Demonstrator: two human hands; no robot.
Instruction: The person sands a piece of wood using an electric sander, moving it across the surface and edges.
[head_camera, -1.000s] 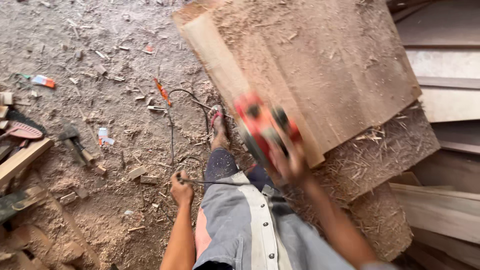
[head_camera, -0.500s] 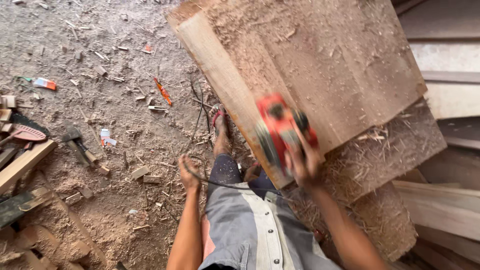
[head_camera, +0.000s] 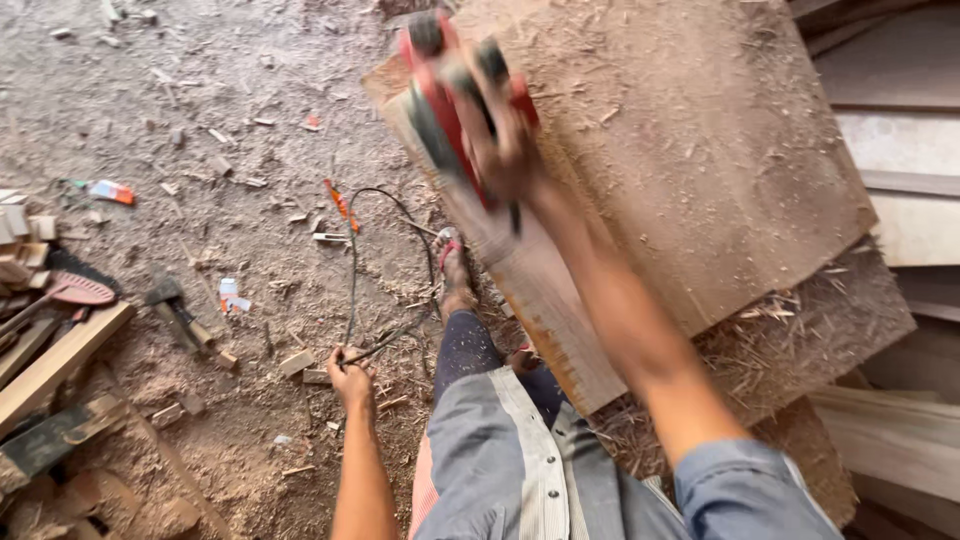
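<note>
A dirt floor (head_camera: 230, 120) lies thick with sawdust and wood chips (flat daylight, soft shadows). Timber offcuts (head_camera: 50, 370) pile at the left edge; pale stacked planks (head_camera: 900, 200) line the right.

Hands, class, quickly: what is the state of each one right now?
Left hand: closed on the black power cord.
Right hand: closed on the red power planer, on the board's edge.

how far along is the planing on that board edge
Done: shavings already lie on the stacked boards. In hand: the right hand holds the red power planer at the far end of the plank edge; the left hand grips the black cord. What is left cannot be judged from here.
</note>
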